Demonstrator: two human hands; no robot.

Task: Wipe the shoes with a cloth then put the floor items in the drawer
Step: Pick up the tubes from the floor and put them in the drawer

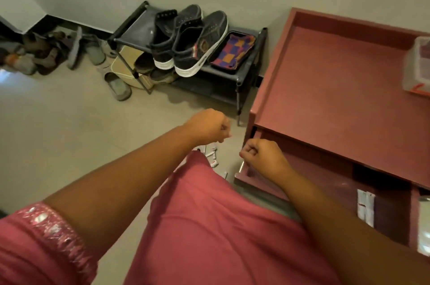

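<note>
Head view, hands: the left hand [208, 125] hangs at centre frame with fingers curled under, and whether it pinches anything cannot be told; the right hand [264, 156] sits lower right of it, fist curled at the front corner of the open drawer [325, 180], its contents hidden too.
Head view, task things: the small white floor items [213, 156] lie scattered on the tiles just below the left hand, partly behind the pink garment [209, 226]; two dark shoes [186, 40] stand on the black rack [232, 70] at upper centre, beside a checked cloth [232, 52] in a tray.
Already stowed: a white packet [365, 208] lies inside the drawer at lower right.
Risk, drop: a small piece may slip from a curled hand and roll under the red cabinet [337, 75].
Risk, overlooked pieces: the garment covers part of the scatter, so some may likely be missed.
Risk, knock: the drawer's front edge and metal handle [240, 168] jut toward the knee.
Open room: bare tiles spread at left centre.
Tight edges: the rack leg stands just beside the cabinet's corner, narrowing the gap above the scatter.
</note>
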